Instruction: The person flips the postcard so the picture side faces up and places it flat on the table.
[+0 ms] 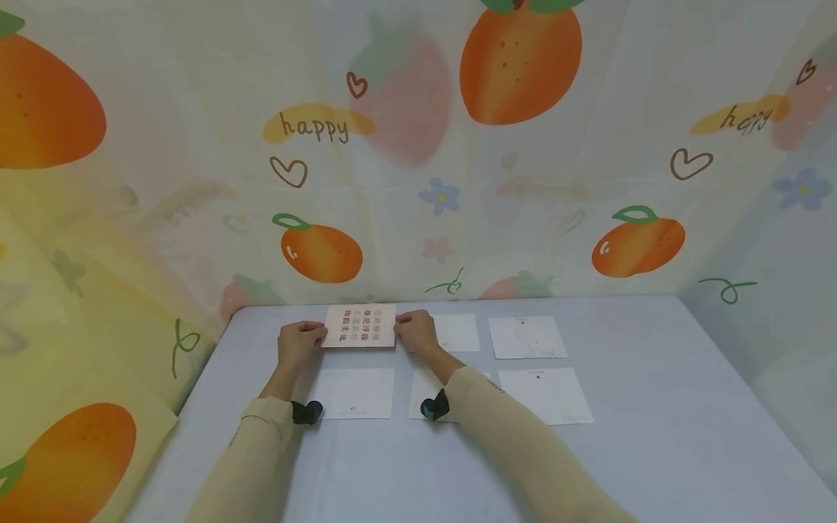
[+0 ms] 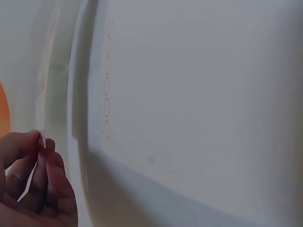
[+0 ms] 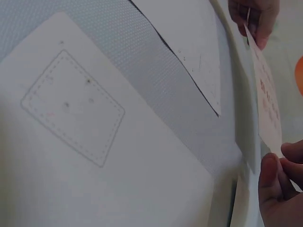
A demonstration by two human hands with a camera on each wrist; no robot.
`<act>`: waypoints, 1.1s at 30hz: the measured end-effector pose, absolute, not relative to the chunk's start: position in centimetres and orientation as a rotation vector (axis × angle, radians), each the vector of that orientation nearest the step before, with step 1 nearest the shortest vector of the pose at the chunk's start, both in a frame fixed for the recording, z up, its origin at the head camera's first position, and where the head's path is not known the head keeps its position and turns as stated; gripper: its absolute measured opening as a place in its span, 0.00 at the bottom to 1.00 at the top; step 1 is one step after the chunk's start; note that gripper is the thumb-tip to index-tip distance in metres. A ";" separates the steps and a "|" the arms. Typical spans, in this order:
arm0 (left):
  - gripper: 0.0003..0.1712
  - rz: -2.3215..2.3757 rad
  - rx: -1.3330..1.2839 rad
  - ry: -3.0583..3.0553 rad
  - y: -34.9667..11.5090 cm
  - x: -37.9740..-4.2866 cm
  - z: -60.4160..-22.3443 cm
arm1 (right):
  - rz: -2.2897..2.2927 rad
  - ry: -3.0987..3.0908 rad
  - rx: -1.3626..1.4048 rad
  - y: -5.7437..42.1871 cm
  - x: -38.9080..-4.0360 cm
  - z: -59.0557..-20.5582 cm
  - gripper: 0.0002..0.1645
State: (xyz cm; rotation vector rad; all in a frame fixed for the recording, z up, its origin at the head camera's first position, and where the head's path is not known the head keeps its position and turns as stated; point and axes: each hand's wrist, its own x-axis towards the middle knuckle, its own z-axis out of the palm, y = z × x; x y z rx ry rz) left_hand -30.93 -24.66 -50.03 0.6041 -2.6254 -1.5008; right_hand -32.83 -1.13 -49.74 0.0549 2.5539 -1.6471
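Observation:
A cream postcard point(image 1: 360, 325) with columns of red, brown and pale Chinese characters is held at the back left of the table, printed face showing. My left hand point(image 1: 299, 343) pinches its left edge between thumb and fingers. On the opposite edge, my right hand point(image 1: 416, 333) pinches it the same way. The right wrist view shows the card point(image 3: 266, 97) tilted up off the table between both hands. Seen almost edge-on in the left wrist view, the card point(image 2: 43, 94) rises from the left fingertips.
Several white cards lie in two rows on the pale tablecloth point(image 1: 654, 407). A back-row card point(image 1: 461, 333) is partly behind the right hand, with another card point(image 1: 528, 338) beside it. Nearer are a left card point(image 1: 354, 392), one under the right forearm, and a right card point(image 1: 556, 396). A fruit-patterned curtain point(image 1: 523, 167) hangs behind.

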 end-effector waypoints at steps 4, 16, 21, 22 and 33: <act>0.16 -1.471 0.637 -2.670 -24.8 -30.8 -50.2 | -1.566 2.563 0.025 -1.1 -32.7 -49.7 0.12; 0.17 -1.371 0.644 -2.855 -24.8 -31.1 -50.4 | -1.635 2.413 0.049 -0.7 -32.9 -49.7 0.15; 0.18 -1.337 0.627 -2.904 -24.7 -31.1 -50.2 | -1.617 2.396 0.070 -0.6 -33.1 -49.8 0.14; 0.18 -1.337 0.621 -2.911 -24.8 -31.0 -50.1 | -1.617 2.392 0.073 -0.6 -33.1 -49.9 0.14; 0.21 -1.423 0.623 -2.876 -25.4 -31.1 -50.0 | -1.663 2.390 -0.056 1.6 -34.1 -49.3 0.16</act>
